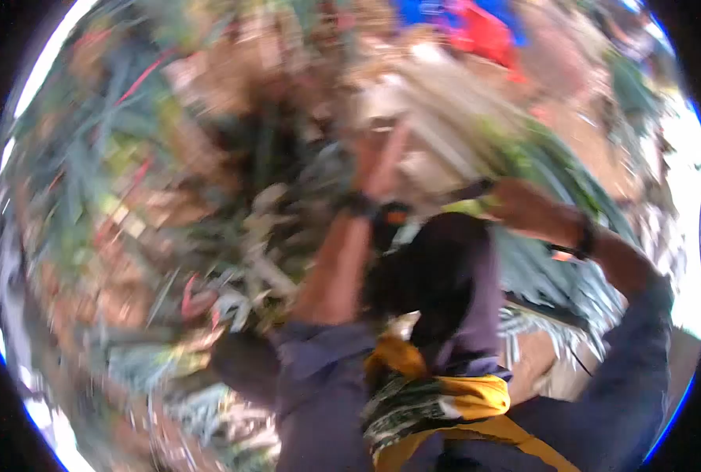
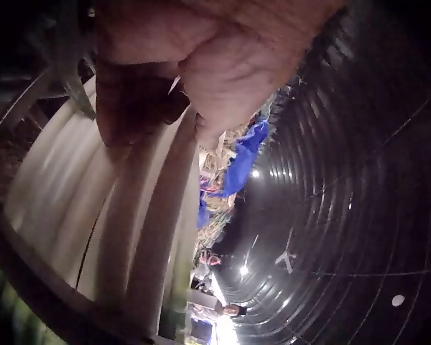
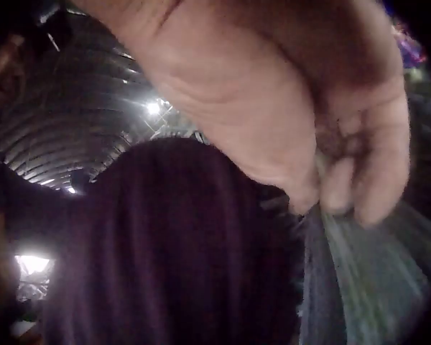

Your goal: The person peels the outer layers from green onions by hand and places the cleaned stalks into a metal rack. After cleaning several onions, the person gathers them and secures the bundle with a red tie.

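A bundle of leeks (image 1: 448,130) lies across in front of the person, its white stalks to the upper left and green leaves to the right. The left hand (image 1: 379,161) is at the white stalks; in the left wrist view its thumb and fingers grip the leek stalks (image 2: 115,208) from above. A dark strip (image 1: 468,191) reaches from the right hand (image 1: 529,208) toward the bundle, and that hand's curled fingers hold it. In the right wrist view, green leaves (image 3: 373,266) hang just below the fingertips. The head view is blurred.
More leeks and cut leaves (image 1: 99,149) litter the ground at left. The person's knee (image 1: 445,275) is raised between the arms. Blue and red sheeting (image 1: 484,31) lies beyond the bundle. A ribbed dark tunnel roof (image 2: 345,180) arches overhead.
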`<action>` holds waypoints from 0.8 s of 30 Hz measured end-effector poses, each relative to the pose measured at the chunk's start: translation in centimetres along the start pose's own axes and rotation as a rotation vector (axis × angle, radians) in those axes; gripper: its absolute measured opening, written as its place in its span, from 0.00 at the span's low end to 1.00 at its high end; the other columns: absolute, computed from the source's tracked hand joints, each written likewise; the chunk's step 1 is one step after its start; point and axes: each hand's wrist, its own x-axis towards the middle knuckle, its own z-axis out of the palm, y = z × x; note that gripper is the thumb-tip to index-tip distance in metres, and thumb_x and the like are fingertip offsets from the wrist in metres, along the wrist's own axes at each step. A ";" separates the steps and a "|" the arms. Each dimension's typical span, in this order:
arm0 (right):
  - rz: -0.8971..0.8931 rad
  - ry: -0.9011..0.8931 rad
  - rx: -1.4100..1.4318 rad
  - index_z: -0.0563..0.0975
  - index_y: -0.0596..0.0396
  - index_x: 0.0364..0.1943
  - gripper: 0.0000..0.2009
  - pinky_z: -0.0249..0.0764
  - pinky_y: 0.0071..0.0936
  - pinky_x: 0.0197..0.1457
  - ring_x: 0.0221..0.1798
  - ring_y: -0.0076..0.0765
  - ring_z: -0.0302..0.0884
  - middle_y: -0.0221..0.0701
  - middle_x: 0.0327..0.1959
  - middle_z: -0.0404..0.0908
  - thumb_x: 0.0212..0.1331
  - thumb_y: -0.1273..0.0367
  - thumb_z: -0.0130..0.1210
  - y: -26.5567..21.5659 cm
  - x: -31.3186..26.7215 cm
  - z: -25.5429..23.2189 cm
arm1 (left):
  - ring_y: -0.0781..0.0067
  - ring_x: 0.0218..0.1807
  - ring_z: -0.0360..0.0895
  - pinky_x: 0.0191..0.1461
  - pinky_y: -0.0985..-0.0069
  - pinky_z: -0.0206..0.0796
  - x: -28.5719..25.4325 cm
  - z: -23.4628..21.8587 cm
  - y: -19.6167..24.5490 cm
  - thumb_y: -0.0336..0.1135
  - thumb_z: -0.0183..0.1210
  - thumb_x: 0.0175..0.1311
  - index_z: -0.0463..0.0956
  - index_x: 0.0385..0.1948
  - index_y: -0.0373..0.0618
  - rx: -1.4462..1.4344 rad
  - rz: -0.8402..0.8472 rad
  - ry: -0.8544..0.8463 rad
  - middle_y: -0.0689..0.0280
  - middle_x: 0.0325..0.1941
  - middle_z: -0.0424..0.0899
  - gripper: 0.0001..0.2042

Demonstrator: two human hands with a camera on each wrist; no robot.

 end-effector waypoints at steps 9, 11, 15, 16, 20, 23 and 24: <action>0.429 0.018 0.152 0.78 0.63 0.53 0.19 0.79 0.33 0.36 0.33 0.31 0.83 0.39 0.39 0.83 0.68 0.61 0.60 -14.3 2.4 -15.5 | 0.79 0.31 0.76 0.40 0.77 0.73 -11.4 -11.2 12.5 0.45 0.60 0.73 0.78 0.41 0.42 -0.431 -0.357 0.243 0.71 0.32 0.79 0.14; 0.107 0.082 0.150 0.79 0.64 0.51 0.20 0.78 0.30 0.31 0.29 0.29 0.82 0.38 0.38 0.83 0.68 0.59 0.60 -16.2 5.1 -16.3 | 0.79 0.32 0.77 0.41 0.76 0.74 -14.8 -13.0 16.5 0.45 0.60 0.73 0.78 0.43 0.42 -0.436 -0.366 0.269 0.71 0.33 0.79 0.14; -0.039 -0.073 0.201 0.81 0.60 0.49 0.20 0.78 0.31 0.37 0.31 0.32 0.83 0.37 0.37 0.85 0.69 0.55 0.59 -26.5 12.4 -15.8 | 0.79 0.35 0.78 0.42 0.76 0.75 -19.8 -14.6 17.7 0.44 0.60 0.74 0.78 0.46 0.42 -0.572 -0.355 0.359 0.71 0.35 0.80 0.14; -0.140 -0.162 0.052 0.80 0.60 0.54 0.20 0.78 0.28 0.35 0.32 0.29 0.83 0.36 0.41 0.85 0.70 0.57 0.57 -27.3 15.8 -14.5 | 0.79 0.35 0.79 0.43 0.75 0.74 -20.9 -15.1 17.7 0.44 0.60 0.74 0.79 0.47 0.43 -0.589 -0.362 0.378 0.71 0.36 0.80 0.14; -0.234 -0.339 0.186 0.82 0.60 0.48 0.19 0.78 0.29 0.35 0.32 0.28 0.82 0.35 0.32 0.84 0.71 0.56 0.56 -34.7 27.7 -6.7 | 0.79 0.37 0.79 0.44 0.75 0.73 -24.0 -19.5 15.5 0.41 0.59 0.74 0.78 0.49 0.44 -0.742 -0.411 0.600 0.71 0.37 0.81 0.12; -0.484 -0.243 0.350 0.82 0.63 0.42 0.19 0.77 0.32 0.32 0.25 0.27 0.79 0.35 0.26 0.83 0.67 0.56 0.60 -39.5 37.7 2.0 | 0.79 0.37 0.78 0.44 0.76 0.73 -24.8 -23.1 18.8 0.39 0.58 0.74 0.78 0.48 0.44 -0.843 -0.331 0.759 0.72 0.37 0.81 0.11; -0.603 -0.165 0.285 0.82 0.64 0.41 0.18 0.76 0.32 0.30 0.24 0.27 0.78 0.34 0.26 0.83 0.67 0.58 0.60 -41.4 40.4 4.7 | 0.79 0.36 0.78 0.43 0.77 0.73 -25.3 -23.9 19.0 0.38 0.57 0.75 0.78 0.48 0.43 -0.831 -0.241 0.774 0.72 0.36 0.81 0.10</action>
